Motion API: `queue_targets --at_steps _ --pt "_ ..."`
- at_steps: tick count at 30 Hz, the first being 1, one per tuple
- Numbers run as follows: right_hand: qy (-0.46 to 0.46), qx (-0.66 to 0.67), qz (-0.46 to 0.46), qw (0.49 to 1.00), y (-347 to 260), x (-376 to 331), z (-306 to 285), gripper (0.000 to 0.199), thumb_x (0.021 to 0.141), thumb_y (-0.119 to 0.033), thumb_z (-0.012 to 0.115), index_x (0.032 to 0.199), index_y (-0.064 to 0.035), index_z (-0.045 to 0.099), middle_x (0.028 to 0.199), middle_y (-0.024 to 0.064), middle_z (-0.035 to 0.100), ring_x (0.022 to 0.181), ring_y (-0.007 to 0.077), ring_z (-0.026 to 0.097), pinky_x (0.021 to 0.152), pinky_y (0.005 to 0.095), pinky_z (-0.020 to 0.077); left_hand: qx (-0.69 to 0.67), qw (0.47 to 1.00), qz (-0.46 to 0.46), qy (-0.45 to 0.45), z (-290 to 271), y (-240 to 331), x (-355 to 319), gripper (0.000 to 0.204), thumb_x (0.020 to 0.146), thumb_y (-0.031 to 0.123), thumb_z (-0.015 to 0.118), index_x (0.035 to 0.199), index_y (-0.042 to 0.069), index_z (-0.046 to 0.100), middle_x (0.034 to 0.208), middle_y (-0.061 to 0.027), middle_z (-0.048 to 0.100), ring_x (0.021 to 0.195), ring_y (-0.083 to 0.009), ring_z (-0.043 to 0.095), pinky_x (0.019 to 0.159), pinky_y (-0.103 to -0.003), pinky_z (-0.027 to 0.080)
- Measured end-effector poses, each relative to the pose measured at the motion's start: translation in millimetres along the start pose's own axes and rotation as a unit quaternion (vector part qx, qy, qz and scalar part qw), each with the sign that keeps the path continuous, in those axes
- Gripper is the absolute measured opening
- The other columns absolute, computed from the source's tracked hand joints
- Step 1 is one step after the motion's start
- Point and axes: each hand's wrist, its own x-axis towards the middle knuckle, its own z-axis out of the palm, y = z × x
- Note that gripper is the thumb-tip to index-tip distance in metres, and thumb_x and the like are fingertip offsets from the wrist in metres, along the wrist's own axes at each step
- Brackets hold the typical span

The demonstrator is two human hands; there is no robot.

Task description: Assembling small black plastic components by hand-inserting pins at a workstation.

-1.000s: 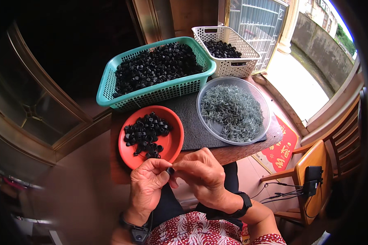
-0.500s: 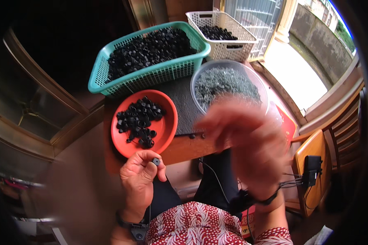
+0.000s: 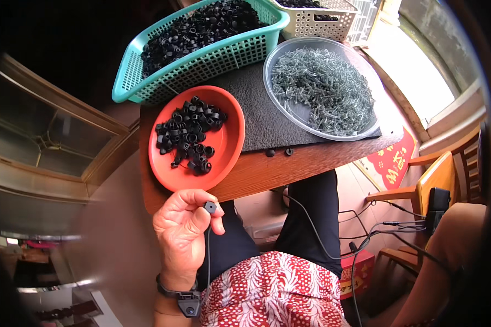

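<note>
My left hand (image 3: 183,231) is raised just in front of the red bowl, thumb and fingers pinching a small black plastic part (image 3: 210,207) with a tiny hole in its face. Behind it the red bowl (image 3: 232,158) holds a loose heap of similar black parts (image 3: 188,133). On the right of the table, a clear round tub (image 3: 305,125) contains a mass of small shiny metal or clear pins (image 3: 333,90), too fine to tell exactly. My right arm (image 3: 453,245) is bent at the right edge; its hand is out of view.
A green basket (image 3: 218,62) full of black parts stands at the back left, a white basket (image 3: 322,24) behind the tub. Two loose black parts (image 3: 271,153) lie at the table's front edge (image 3: 289,169). Cables (image 3: 360,237) hang by a wooden chair (image 3: 436,169).
My right hand, blurred in front of the clear tub before, has swung away to the right and out of view. My left hand keeps its pinch on the black part. The view has tilted downward.
</note>
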Motion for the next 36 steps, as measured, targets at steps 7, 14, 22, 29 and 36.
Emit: queue_targets --at_steps 7,14,22,29,36 --pt "-0.021 -0.143 -0.031 0.989 -4 11 -20 0.039 0.086 -0.019 0.046 0.113 0.0068 0.055 0.104 0.0152 0.062 0.094 0.0158 0.057 0.076 0.025 0.0459 -0.025 0.999 -0.004 -0.022 15 1 4 0.024 0.082 0.012 0.068 0.095 -0.006 0.059 0.083 -0.0152 0.063 0.062 -0.0171 0.058 0.06 -0.027 0.048" --pt "-0.033 -0.326 -0.121 0.937 -32 46 -40 0.033 0.085 -0.01 0.046 0.111 0.0064 0.057 0.105 0.0129 0.063 0.098 0.0153 0.057 0.078 0.025 0.0462 -0.023 0.999 0.025 0.005 5 3 -4 0.026 0.082 0.014 0.068 0.093 -0.006 0.056 0.078 -0.0158 0.062 0.058 -0.0186 0.057 0.056 -0.028 0.048" --pt "-0.293 -0.449 -0.045 0.843 81 31 -48 0.007 0.068 -0.006 0.067 0.073 -0.0105 0.065 0.072 0.0065 0.061 0.074 0.0296 0.058 0.069 0.0381 0.0471 -0.042 0.999 -0.012 -0.024 21 -6 -4 0.03 0.079 0.016 0.071 0.093 -0.005 0.054 0.076 -0.0171 0.061 0.056 -0.0219 0.057 0.049 -0.029 0.048" --pt "-0.336 -0.606 -0.083 0.716 108 35 -37 0.013 0.069 -0.017 0.065 0.073 -0.0046 0.062 0.074 0.0123 0.061 0.08 0.0306 0.059 0.068 0.0405 0.0481 -0.046 0.999 -0.016 -0.016 18 -10 0 0.025 0.079 0.011 0.07 0.091 -0.006 0.056 0.074 -0.0175 0.061 0.055 -0.0208 0.058 0.049 -0.028 0.049" --pt "-0.367 -0.608 -0.093 0.698 113 37 -35 0.009 0.066 -0.011 0.059 0.069 -0.0026 0.061 0.074 0.0144 0.061 0.079 0.0324 0.059 0.068 0.0416 0.0484 -0.044 0.999 -0.029 -0.008 17 -12 -5 0.023 0.08 0.011 0.069 0.09 -0.006 0.057 0.074 -0.0164 0.062 0.055 -0.0193 0.058 0.051 -0.027 0.048"
